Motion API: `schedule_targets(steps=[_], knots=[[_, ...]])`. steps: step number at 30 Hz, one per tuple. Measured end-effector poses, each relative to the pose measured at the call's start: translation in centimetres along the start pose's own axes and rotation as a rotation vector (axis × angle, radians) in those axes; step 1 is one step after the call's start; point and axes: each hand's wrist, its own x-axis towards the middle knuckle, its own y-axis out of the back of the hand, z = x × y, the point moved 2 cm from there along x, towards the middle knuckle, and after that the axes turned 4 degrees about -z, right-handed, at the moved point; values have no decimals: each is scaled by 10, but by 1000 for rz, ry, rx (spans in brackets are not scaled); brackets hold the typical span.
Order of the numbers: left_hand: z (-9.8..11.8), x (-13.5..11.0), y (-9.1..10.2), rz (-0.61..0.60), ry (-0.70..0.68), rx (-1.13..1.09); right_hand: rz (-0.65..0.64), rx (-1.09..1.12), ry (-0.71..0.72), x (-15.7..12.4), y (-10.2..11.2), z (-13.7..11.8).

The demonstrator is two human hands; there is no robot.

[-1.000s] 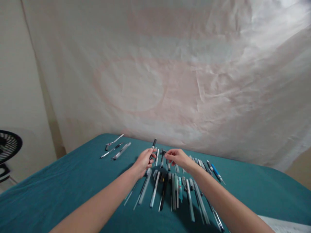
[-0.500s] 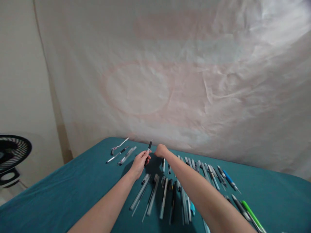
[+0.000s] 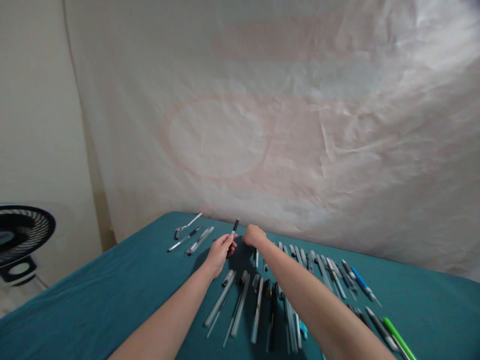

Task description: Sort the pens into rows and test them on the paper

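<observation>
In my left hand (image 3: 220, 254) is a pen (image 3: 235, 227) with a black grip, its tip pointing up and away from me. Just to its right, my right hand (image 3: 254, 235) is closed, fingers curled down near the cloth; what they hold, if anything, is hidden. Under my right wrist and forearm lie several pens (image 3: 256, 258), partly covered. Nearer to me a row of clear and black pens (image 3: 242, 305) with caps and thin refills beside them lies on the teal cloth (image 3: 123, 285).
On the far left of the cloth lie a bent white piece (image 3: 189, 223), a thin pen (image 3: 184, 239) and clear barrels (image 3: 200, 241). To the right are more pens, a blue one (image 3: 365, 285) and a green one (image 3: 398, 337). A black fan (image 3: 26, 235) stands left of the table.
The whole view has shifted slightly, so everything sits a little farther right. My hands keep nearly the same pose, the left still on the pen.
</observation>
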Motion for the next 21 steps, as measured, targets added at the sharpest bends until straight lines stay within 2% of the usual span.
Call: schedule_targets(steps=[11,16,21], knots=[[-1,1,2,-20,-8,1,15,188,31,6,8,12],[1,-1,1,-32,-17,19,-24,416,124,5,19,16],[1,-1,1,-42,-30,50,-98,732,266,-10,31,11]])
